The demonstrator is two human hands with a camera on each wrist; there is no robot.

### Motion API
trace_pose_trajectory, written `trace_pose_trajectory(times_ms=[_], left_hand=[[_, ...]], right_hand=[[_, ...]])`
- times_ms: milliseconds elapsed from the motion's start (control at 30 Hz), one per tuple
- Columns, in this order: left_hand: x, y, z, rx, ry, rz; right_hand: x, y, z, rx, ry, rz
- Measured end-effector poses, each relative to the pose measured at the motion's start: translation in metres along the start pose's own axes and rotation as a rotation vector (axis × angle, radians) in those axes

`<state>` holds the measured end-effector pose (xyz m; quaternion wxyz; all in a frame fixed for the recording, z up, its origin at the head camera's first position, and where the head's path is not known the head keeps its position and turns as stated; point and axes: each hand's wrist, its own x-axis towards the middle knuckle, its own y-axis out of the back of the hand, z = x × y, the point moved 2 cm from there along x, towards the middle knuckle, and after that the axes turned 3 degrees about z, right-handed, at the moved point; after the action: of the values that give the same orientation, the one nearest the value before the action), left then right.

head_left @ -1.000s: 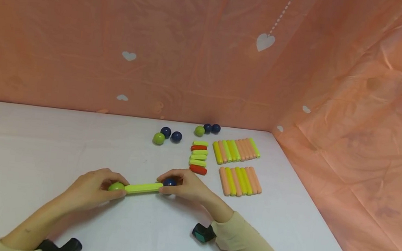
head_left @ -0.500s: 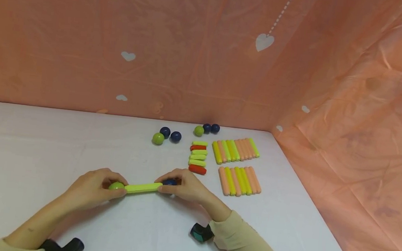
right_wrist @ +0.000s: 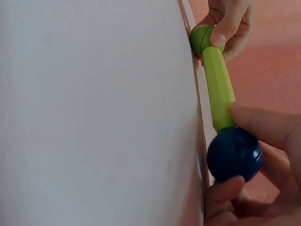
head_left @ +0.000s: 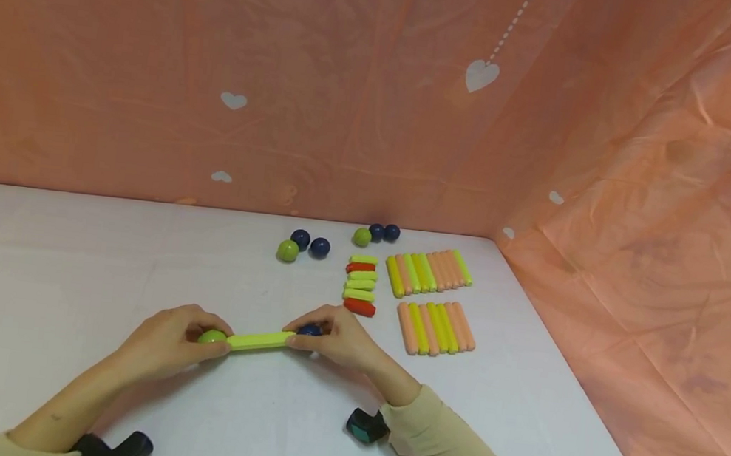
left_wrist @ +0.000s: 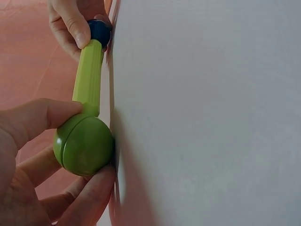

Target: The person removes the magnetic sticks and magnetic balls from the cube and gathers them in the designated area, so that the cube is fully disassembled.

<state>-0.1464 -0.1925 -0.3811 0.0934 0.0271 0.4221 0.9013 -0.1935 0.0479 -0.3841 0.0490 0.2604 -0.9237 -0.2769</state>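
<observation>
A lime-yellow stick (head_left: 260, 341) with a green ball (left_wrist: 86, 146) at its left end and a dark blue ball (right_wrist: 234, 155) at its right end is held between my two hands. My left hand (head_left: 169, 341) grips the green ball, its thumb reaching to where ball and stick meet. On the other side my right hand (head_left: 343, 339) pinches the blue ball, with the thumb against the stick's end. Both wrist views show each ball touching the stick; whether they are joined inside is hidden. The piece is low over the white table (head_left: 238, 423).
Behind my hands lie a loose green ball (head_left: 288, 251) and two blue balls (head_left: 319, 248), with a similar trio farther back. Short lime and red sticks (head_left: 359, 307) form a column. Two rows of long sticks (head_left: 436, 329) lie to the right. An orange curtain (head_left: 351, 108) hangs behind.
</observation>
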Motion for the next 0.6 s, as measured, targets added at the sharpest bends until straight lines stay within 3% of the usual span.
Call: trace_pose_trajectory(times_ms=[133, 400, 600], left_hand=[[0.0, 0.0, 0.0, -0.003, 0.005, 0.0], [-0.001, 0.001, 0.0, -0.008, 0.001, 0.003], [-0.002, 0.0, 0.0, -0.01, -0.015, 0.0]], right_hand=[[0.0, 0.002, 0.001, -0.001, -0.047, 0.071], [0.009, 0.017, 0.005, 0.131, -0.129, 0.156], [0.025, 0.026, 0.004, 0.079, -0.127, 0.199]])
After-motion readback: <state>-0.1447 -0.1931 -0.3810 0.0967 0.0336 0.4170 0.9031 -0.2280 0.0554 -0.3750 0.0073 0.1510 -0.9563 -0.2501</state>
